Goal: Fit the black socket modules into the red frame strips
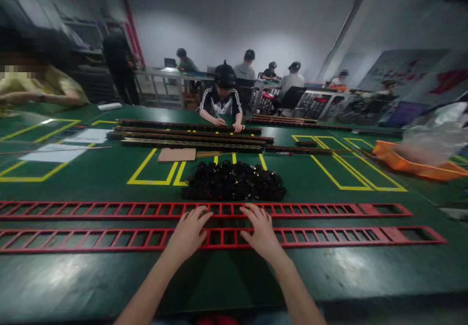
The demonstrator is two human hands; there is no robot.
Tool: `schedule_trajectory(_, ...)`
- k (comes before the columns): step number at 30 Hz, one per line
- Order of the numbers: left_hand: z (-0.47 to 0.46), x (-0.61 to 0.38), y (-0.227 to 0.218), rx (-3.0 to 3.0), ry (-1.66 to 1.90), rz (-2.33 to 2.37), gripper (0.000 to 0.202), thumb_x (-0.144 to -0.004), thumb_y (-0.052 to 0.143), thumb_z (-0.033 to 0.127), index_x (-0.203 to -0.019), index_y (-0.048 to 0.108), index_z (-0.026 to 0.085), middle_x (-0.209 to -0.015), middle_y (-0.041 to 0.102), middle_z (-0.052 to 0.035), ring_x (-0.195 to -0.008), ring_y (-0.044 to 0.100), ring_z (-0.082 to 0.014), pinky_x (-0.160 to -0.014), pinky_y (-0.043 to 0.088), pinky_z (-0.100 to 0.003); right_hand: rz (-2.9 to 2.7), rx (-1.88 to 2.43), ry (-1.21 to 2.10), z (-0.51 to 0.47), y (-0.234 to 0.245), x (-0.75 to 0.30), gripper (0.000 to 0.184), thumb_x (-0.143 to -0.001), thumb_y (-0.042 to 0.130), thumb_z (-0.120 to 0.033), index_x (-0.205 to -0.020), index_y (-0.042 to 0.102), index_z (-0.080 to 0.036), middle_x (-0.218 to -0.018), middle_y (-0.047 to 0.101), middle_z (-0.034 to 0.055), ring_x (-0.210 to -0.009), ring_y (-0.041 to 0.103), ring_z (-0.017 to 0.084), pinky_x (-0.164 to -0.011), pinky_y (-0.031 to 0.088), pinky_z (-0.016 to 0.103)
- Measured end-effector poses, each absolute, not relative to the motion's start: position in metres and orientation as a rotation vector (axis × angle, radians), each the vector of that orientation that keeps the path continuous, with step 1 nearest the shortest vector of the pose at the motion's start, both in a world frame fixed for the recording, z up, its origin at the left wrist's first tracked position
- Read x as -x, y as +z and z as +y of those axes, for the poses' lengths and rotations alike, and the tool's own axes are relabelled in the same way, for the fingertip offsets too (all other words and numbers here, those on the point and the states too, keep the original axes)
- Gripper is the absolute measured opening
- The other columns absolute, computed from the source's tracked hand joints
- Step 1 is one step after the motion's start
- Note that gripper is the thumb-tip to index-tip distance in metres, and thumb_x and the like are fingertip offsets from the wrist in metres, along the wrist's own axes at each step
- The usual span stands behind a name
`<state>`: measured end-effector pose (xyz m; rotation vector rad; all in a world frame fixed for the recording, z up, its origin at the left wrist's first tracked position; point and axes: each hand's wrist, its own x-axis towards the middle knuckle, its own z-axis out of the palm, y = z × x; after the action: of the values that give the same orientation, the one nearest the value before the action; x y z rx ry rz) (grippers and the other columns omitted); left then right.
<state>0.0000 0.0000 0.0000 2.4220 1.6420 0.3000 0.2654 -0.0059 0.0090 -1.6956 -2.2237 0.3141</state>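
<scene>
Two long red ladder-like frames (321, 237) lie side by side across the green table, divided by many crossbars. My left hand (188, 232) rests over both of them left of centre, its fingers spread and reaching to the farther red frame (292, 211). To its right, my right hand (260, 230) lies over the frames in the same way, fingers apart. Neither hand holds anything that I can see. Just beyond the fingertips is a heap of small shiny black parts (234, 181), too small to tell their kind.
Across the green table (91, 281), a person (221, 100) works at bundled long dark strips (193, 142). A brown cardboard piece (177, 154) and white sheets (54, 152) lie to the left. An orange tray (413, 164) with clear plastic stands at right. Another person sits far left.
</scene>
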Motion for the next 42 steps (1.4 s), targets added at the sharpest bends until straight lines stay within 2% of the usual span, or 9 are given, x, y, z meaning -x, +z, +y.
schedule_trajectory(5,0.005,0.004,0.005,-2.416,0.179,1.580,0.062,-0.083,0.049,0.009,-0.141,0.051,0.029,-0.134,0.056,-0.0071,-0.128,0.050,-0.0260,-0.108,0.040,-0.048,-2.208,1.811,0.107,-0.012,0.011,-0.322,0.051,-0.084,0.060,-0.034,-0.134,0.056,-0.028,-0.153,0.043,0.0093,-0.139,0.039,0.032,-0.116,0.020,0.060)
schedule_trajectory(10,0.013,0.005,0.026,-2.401,-0.004,1.508,0.073,-0.075,0.047,0.003,-0.142,0.048,0.030,-0.138,0.053,-0.0080,-0.131,0.048,-0.0262,-0.107,0.042,-0.050,-2.263,1.895,0.238,-0.015,0.017,-0.342,0.053,-0.084,0.057,-0.035,-0.137,0.053,-0.028,-0.152,0.045,0.0073,-0.139,0.040,0.030,-0.118,0.014,0.062)
schedule_trajectory(15,0.016,0.009,0.037,-2.382,-0.093,1.468,0.080,-0.072,0.040,-0.004,-0.145,0.045,0.029,-0.141,0.050,-0.0077,-0.134,0.046,-0.0236,-0.110,0.040,-0.045,-2.205,1.886,0.266,-0.020,0.020,-0.329,0.056,-0.080,0.059,-0.029,-0.136,0.055,-0.024,-0.150,0.047,0.0072,-0.138,0.040,0.027,-0.119,0.019,0.053)
schedule_trajectory(23,0.019,0.047,0.021,-2.349,-0.076,1.574,0.077,-0.070,0.039,-0.005,-0.139,0.052,0.027,-0.140,0.051,-0.0065,-0.134,0.045,-0.0233,-0.108,0.041,-0.042,-2.142,1.755,0.261,-0.017,0.015,-0.291,0.041,-0.085,0.058,-0.027,-0.126,0.061,-0.026,-0.131,0.063,0.0062,-0.125,0.051,0.025,-0.115,0.024,0.053)
schedule_trajectory(28,0.013,0.057,0.009,-2.308,0.120,1.608,0.074,-0.069,0.041,-0.004,-0.136,0.055,0.026,-0.133,0.055,-0.0065,-0.128,0.049,-0.0215,-0.107,0.040,-0.039,-2.118,1.740,0.144,-0.020,0.010,-0.275,0.043,-0.085,0.059,-0.026,-0.128,0.061,-0.029,-0.142,0.055,0.0065,-0.127,0.050,0.029,-0.114,0.026,0.057)
schedule_trajectory(30,0.010,0.055,0.005,-2.277,0.202,1.637,0.074,-0.070,0.040,-0.004,-0.135,0.055,0.027,-0.132,0.056,-0.0058,-0.127,0.049,-0.0211,-0.109,0.038,-0.041,-2.063,1.756,0.069,-0.015,0.012,-0.269,0.041,-0.087,0.058,-0.027,-0.128,0.062,-0.027,-0.144,0.053,0.0075,-0.126,0.050,0.029,-0.111,0.031,0.056)
schedule_trajectory(34,0.005,0.051,0.003,-2.266,0.288,1.660,0.073,-0.070,0.038,-0.005,-0.133,0.056,0.028,-0.130,0.058,-0.0052,-0.126,0.049,-0.0220,-0.111,0.034,-0.047,-1.941,1.800,-0.107,0.021,0.023,-0.252,0.031,-0.090,0.054,-0.024,-0.119,0.067,-0.023,-0.133,0.061,0.0106,-0.122,0.051,0.031,-0.101,0.041,0.051)
schedule_trajectory(38,0.003,0.049,0.003,-2.278,0.343,1.682,0.071,-0.073,0.039,-0.005,-0.132,0.057,0.028,-0.126,0.059,-0.0055,-0.124,0.051,-0.0215,-0.110,0.035,-0.044,-2.208,1.634,0.044,0.075,0.027,-0.236,0.038,-0.090,0.054,-0.016,-0.126,0.063,-0.022,-0.128,0.064,0.0089,-0.114,0.057,0.025,-0.097,0.047,0.039)
schedule_trajectory(42,0.002,0.049,0.003,-2.291,0.389,1.687,0.070,-0.073,0.039,-0.006,-0.132,0.057,0.027,-0.127,0.060,-0.0049,-0.124,0.051,-0.0209,-0.109,0.036,-0.042,-2.305,1.582,0.233,0.101,0.017,-0.237,0.039,-0.084,0.062,-0.015,-0.122,0.064,-0.020,-0.117,0.068,0.0083,-0.112,0.058,0.026,-0.096,0.049,0.039)
